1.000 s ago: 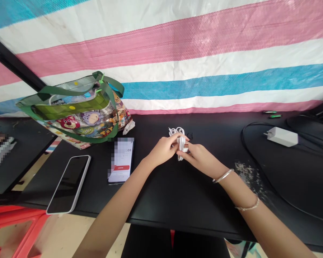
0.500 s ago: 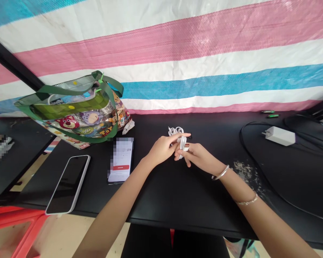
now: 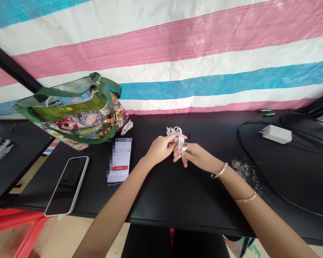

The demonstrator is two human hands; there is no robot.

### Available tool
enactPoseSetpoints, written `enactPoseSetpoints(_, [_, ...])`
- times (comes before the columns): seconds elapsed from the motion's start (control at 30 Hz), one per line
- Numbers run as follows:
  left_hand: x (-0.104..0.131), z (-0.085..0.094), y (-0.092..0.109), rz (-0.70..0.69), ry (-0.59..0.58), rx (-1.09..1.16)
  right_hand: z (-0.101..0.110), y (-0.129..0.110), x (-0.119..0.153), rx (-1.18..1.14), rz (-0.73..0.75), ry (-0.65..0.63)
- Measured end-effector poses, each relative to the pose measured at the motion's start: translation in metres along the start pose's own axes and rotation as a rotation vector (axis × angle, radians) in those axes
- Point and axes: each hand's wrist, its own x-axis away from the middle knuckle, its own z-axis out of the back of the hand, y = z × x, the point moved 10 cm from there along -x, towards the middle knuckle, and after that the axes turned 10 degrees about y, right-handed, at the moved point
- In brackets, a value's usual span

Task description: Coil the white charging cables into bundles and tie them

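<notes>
A white cable is bundled in loops between my two hands, above the middle of the black table. My left hand pinches the bundle from the left, its index finger lying across the top of the loops. From the right, my right hand grips the lower part of the same bundle, its thumb on the loops and other fingers below. More white loops stand out behind my left fingers. To the left of my hands lies a phone with a lit screen.
A dark-screened phone lies near the front edge, left. Behind it stands a cartoon-print bag. On the right are a white power adapter, black cables and small green items. Black table below my hands.
Both hands keep hold of the cable bundle, with only slight finger movement. The view has shifted slightly, and the lit phone's visible digits changed from 09 to 10.
</notes>
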Motion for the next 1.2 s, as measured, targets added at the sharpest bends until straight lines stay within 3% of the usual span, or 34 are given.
enactPoseSetpoints(0.2, [-0.001,0.001,-0.001,-0.016,0.03,-0.068,0.004,-0.003,-0.001,0.008,0.037,0.06])
enactPoseSetpoints(0.47, [-0.001,0.012,0.0,-0.029,0.172,0.046,0.012,-0.007,-0.003,-0.038,0.076,0.152])
enactPoseSetpoints(0.67, [-0.001,0.011,-0.005,0.018,0.161,0.108,0.018,-0.011,-0.003,-0.043,0.099,0.2])
enactPoseSetpoints(1.2, [-0.004,0.0,-0.015,0.127,0.097,0.369,0.061,-0.028,0.01,-0.095,0.198,0.617])
